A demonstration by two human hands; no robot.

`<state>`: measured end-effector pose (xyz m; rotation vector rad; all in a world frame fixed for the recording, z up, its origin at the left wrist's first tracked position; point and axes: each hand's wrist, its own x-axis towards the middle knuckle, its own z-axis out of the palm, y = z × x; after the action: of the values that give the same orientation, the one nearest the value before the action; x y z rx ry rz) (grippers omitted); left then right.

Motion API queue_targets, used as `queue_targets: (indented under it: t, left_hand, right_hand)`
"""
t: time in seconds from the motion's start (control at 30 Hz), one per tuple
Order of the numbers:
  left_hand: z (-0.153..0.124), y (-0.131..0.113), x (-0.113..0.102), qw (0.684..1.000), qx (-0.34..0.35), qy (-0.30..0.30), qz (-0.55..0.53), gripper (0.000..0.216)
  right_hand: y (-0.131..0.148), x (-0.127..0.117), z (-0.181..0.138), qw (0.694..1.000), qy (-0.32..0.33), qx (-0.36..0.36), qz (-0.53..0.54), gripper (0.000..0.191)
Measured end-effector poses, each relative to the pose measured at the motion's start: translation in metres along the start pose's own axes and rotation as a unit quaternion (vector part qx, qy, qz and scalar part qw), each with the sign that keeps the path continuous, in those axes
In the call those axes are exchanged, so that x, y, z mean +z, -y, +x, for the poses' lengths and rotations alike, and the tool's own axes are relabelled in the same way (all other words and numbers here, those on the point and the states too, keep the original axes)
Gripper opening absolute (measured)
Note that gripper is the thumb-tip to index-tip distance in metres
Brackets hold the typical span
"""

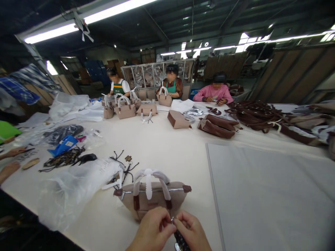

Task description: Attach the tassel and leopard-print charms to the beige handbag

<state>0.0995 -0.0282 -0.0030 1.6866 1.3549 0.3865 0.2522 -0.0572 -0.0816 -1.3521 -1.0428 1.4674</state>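
Observation:
A beige handbag [167, 197] with brown trim and a zipped top stands on the table in front of me, its handles wrapped in white. Just before it, my left hand [156, 228] pinches its fingertips at a small metal ring or clasp [172, 219]. My right hand [193, 230] is closed around a dark braided charm [181, 240] with a shiny metal piece at its lower end. Both hands meet at the clasp, and the fingers partly hide it. Behind the bag lie black cords [128, 170] and a flower-shaped charm [128, 158].
A clear plastic bag [75, 191] lies left, near a pile of dark cords [64, 157] and a blue packet [62, 145]. A grey sheet [272, 195] covers the right side. Across the table, several people work by more handbags [125, 111] and brown straps [256, 115]. Another person's hands [10, 170] reach in left.

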Motion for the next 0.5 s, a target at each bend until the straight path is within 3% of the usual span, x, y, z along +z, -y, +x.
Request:
queue_targets:
  t: [0.07, 0.13, 0.2, 0.27, 0.4, 0.5]
  left_hand:
    - [0.000, 0.006, 0.009, 0.998, -0.013, 0.003, -0.063, 0.024]
    - [0.003, 0.013, 0.017, 0.987, -0.061, 0.008, -0.146, 0.027]
    - [0.006, 0.020, 0.022, 0.970, -0.106, 0.022, -0.218, 0.030]
    - [0.007, 0.023, 0.024, 0.953, -0.126, 0.034, -0.273, 0.037]
    - [0.002, 0.024, 0.023, 0.926, -0.120, 0.047, -0.354, 0.048]
    - [-0.003, 0.023, 0.022, 0.919, -0.106, 0.046, -0.378, 0.052]
  right_hand:
    - [0.000, 0.001, -0.002, 1.000, 0.001, -0.016, -0.002, 0.051]
    - [-0.001, 0.002, -0.006, 0.999, 0.022, -0.028, 0.010, 0.043]
    - [-0.004, 0.002, -0.013, 0.997, 0.044, -0.059, -0.006, 0.048]
    - [-0.007, 0.001, -0.019, 0.994, 0.022, -0.099, -0.050, 0.056]
    - [-0.011, 0.003, -0.026, 0.981, -0.046, -0.156, -0.105, 0.036]
    - [-0.013, 0.008, -0.029, 0.975, -0.077, -0.172, -0.114, 0.041]
